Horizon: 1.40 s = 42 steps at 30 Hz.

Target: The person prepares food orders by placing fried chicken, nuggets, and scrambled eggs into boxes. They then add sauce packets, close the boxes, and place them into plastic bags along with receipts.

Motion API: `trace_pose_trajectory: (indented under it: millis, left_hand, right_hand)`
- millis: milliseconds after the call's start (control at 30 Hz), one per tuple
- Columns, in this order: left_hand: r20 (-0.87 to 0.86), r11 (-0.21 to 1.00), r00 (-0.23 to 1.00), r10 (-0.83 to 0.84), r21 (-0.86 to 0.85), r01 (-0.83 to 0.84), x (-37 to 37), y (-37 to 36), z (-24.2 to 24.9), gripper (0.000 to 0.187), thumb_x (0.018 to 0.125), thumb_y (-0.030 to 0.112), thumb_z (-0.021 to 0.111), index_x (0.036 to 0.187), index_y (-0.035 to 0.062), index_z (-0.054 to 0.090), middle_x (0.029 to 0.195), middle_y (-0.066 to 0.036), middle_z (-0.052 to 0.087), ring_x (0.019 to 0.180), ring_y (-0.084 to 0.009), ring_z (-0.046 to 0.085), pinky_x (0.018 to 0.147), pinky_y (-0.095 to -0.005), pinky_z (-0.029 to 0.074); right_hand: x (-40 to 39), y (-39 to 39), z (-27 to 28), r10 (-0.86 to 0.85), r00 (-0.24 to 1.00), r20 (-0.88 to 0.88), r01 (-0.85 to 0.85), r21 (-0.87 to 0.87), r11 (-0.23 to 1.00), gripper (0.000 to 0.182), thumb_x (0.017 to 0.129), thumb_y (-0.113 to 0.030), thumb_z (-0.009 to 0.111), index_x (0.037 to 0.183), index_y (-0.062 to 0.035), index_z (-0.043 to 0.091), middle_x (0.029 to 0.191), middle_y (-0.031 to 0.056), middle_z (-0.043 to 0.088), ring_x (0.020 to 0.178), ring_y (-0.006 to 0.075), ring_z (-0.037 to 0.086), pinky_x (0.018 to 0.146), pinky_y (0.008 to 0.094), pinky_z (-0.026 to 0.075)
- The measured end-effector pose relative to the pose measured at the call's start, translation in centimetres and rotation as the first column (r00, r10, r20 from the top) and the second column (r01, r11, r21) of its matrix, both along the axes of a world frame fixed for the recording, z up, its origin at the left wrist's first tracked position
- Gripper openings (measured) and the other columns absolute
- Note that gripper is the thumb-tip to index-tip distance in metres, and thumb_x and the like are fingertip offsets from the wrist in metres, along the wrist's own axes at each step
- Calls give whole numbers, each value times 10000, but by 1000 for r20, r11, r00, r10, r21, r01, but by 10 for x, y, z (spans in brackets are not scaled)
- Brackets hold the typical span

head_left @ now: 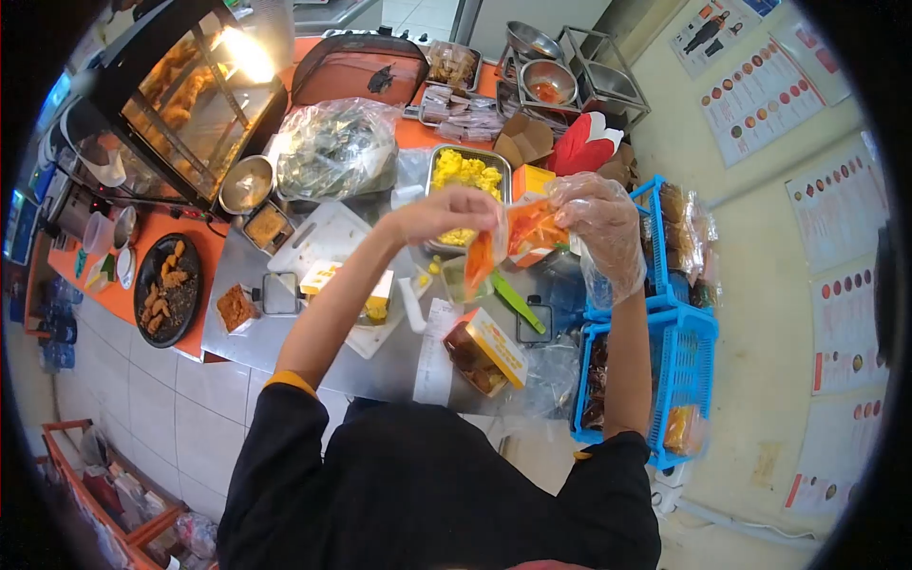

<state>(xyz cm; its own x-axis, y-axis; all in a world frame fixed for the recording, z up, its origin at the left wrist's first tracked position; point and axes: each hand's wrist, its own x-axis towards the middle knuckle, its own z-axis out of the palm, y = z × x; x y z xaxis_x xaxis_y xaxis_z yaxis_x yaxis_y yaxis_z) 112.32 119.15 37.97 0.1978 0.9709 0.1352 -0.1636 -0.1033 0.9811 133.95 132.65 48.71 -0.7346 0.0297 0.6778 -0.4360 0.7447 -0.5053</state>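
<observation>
1. Left hand [458, 213]: bare, fingers pinched shut on one side of the food bag [482, 258], a thin see-through bag with orange-red stuff in it; exact contents unclear.
2. Right hand [600, 220]: loose clear plastic glove on, fingers gripping the other side of the same bag.
3. Bag: up in the air between my hands, above the bench [249, 323], lower end hanging over a clear tub [460, 283]; can't tell if touching.
4. Metal tray [436, 175] of yellow food: just beyond my hands.
5. Green utensil [519, 304]: lying tilted, right of the tub.
6. Open-front box [497, 346], orange and white, dark brown food inside: nearer my body, beside a paper strip [435, 353].
7. White board [328, 239]: left, partly behind my left arm.
8. Blue basket [686, 372]: right side, by my right forearm.
9. Black plate [168, 319], fried pieces: far left.
</observation>
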Motion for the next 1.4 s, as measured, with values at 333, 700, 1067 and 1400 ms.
trace_pose_trajectory:
  millis: [333,700,1067,1400]
  left_hand:
    - [-688,879,607,398,475,-38,-18,49,61,215,905,192,668,1038,31,718,944,-147,713,802,-281,679,774,-356,527]
    - [-831,889,351,431,458,-8,-49,95,68,216,860,295,715,984,126,769,860,-142,718,766,-279,686,688,-375,535]
    - [-227,958,946,-230,-223,179,-109,159,-5,519,1019,380,469,1388,17,501,1370,-92,556,1250,-172,524,1100,-314,365]
    - [-400,996,914,-74,-77,47,-106,170,-35,264,1008,262,565,1117,36,650,1045,11,660,930,-72,592,853,-251,485]
  right_hand:
    - [-22,34,-24,-387,921,52,299,543,785,364,852,-238,699,1184,-97,640,1167,127,647,1119,301,596,942,436,484]
    - [-72,104,-43,-277,865,419,26,512,859,341,936,-347,600,973,-17,676,929,153,622,925,330,594,819,416,483]
    - [-97,127,-48,-264,965,-8,169,788,592,136,820,-201,676,945,-164,637,824,19,574,802,198,619,691,363,508]
    - [-83,155,-101,-282,897,341,78,505,859,380,791,-419,714,978,-93,657,1020,63,625,1009,245,619,906,379,490]
